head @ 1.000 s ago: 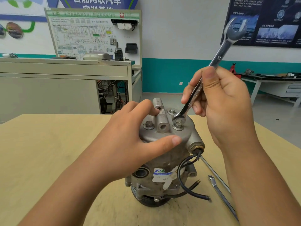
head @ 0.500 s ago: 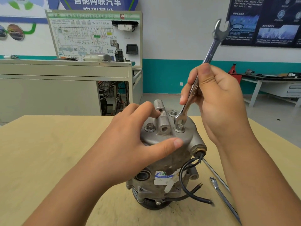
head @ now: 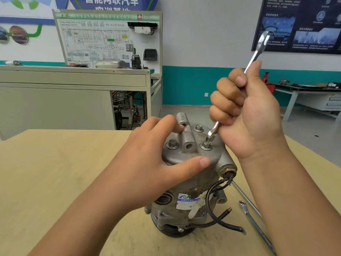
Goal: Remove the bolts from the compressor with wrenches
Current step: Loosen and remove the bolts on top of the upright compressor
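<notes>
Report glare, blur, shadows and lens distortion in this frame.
Head view: even, soft indoor light; the compressor casts only a faint shadow on the table; the wrench glares white at its upper end; the bolts are sharp, with no motion blur; the dark wall poster leans at its edge, from the wide-angle lens.

Blue wall banner (head: 110, 0), 12 o'clock, top edge: large white characters 智能网联汽车. The second line is half hidden, not readable.

Training board (head: 108, 41), 11 o'clock: the green header strip (head: 103, 16) carries a line of Chinese, too blurred to read. "HV" is legible at the head of the wiring diagram. The small characters after it can't be made out.

Dark poster (head: 299, 24), 1 o'clock: Chinese headings and captions, too small to read.

Compressor (head: 215, 154), 6 o'clock: white-and-blue sticker (head: 186, 201) with a swirl logo, print too fine to read.
</notes>
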